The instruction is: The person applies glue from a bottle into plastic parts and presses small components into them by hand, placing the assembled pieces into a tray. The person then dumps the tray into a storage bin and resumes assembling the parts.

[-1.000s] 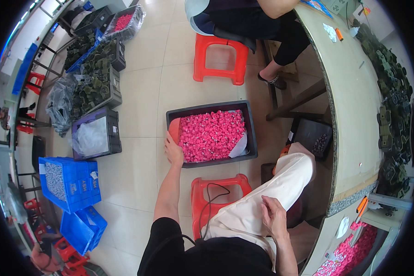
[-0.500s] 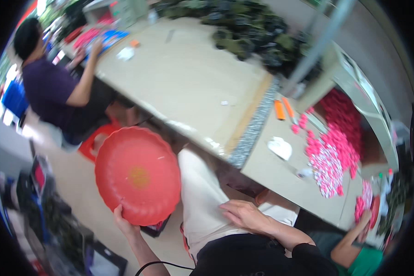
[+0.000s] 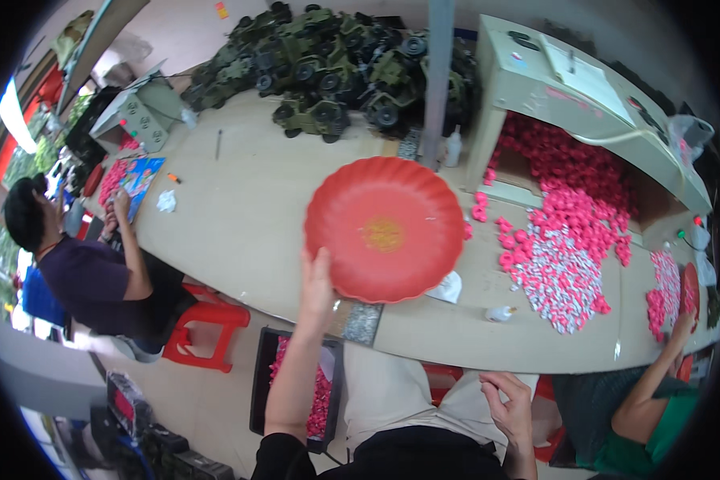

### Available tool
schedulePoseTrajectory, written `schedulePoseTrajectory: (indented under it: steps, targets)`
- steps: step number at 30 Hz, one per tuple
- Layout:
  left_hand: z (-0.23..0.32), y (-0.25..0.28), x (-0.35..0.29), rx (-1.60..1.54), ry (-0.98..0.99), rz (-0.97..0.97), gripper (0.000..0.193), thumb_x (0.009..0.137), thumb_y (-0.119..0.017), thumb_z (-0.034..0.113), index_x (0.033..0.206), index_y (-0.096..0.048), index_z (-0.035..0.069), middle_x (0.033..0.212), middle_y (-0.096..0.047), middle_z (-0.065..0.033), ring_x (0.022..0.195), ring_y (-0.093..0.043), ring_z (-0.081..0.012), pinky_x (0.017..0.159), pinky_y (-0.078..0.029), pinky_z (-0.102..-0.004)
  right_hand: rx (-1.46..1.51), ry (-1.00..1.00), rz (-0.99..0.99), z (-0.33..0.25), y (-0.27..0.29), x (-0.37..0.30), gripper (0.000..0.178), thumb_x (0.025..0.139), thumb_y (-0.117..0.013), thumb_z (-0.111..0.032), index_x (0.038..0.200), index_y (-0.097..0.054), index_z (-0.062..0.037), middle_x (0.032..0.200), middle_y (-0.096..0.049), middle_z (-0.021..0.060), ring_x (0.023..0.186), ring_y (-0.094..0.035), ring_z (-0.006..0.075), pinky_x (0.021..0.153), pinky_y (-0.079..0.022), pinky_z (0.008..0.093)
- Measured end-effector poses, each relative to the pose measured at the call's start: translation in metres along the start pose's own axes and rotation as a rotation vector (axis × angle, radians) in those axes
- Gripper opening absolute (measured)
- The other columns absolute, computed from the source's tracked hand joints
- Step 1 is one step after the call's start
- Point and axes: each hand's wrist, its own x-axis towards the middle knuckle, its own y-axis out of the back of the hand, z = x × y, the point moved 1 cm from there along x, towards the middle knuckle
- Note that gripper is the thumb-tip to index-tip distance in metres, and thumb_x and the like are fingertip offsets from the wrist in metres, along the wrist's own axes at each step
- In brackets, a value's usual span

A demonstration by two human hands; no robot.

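The worktop [image 3: 240, 200] is carrying pink and white pieces [image 3: 572, 240]; left of these, a red dish [image 3: 384, 268] is hanging above it, the left hand [image 3: 318, 284] clasping its rim; the right hand [image 3: 510, 404], half-curled, empty, is hovering near the worktop's front edge.

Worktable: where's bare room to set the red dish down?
Bare: the worktable left of the red scalloped dish, bordered by the crumpled white tissue and olive toy jeeps; also its front strip, before the lying squeeze bottle. Crowded: the back, under the jeeps, and the right, under pink and white pieces.
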Motion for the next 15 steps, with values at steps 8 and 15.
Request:
schedulePoseTrajectory:
  steps: [8,15]
  targets:
    - [0.010,0.024,0.019,0.716,-0.075,0.144,0.040,0.098,-0.043,0.030,0.110,-0.064,-0.002,0.105,-0.064,-0.0132,0.090,-0.061,-0.0183,0.067,-0.049,-0.0373,-0.062,0.126,-0.136,-0.018,-0.018,0.028,0.016,0.080,-0.061,0.003,0.095,-0.067,0.0024,0.080,-0.066,0.0115,0.073,-0.064,0.0186,0.066,-0.049,0.0265]
    - [0.015,0.042,0.038,1.370,-0.639,0.180,0.018,0.083,-0.059,0.003,0.099,-0.064,-0.002,0.082,-0.061,-0.0130,0.085,-0.059,-0.0305,0.076,-0.047,-0.0368,-0.170,0.367,0.030,-0.045,-0.053,0.072,0.034,0.075,-0.067,0.000,0.108,-0.063,-0.0043,0.115,-0.058,0.0155,0.075,-0.064,0.0254,0.066,-0.052,0.0346]
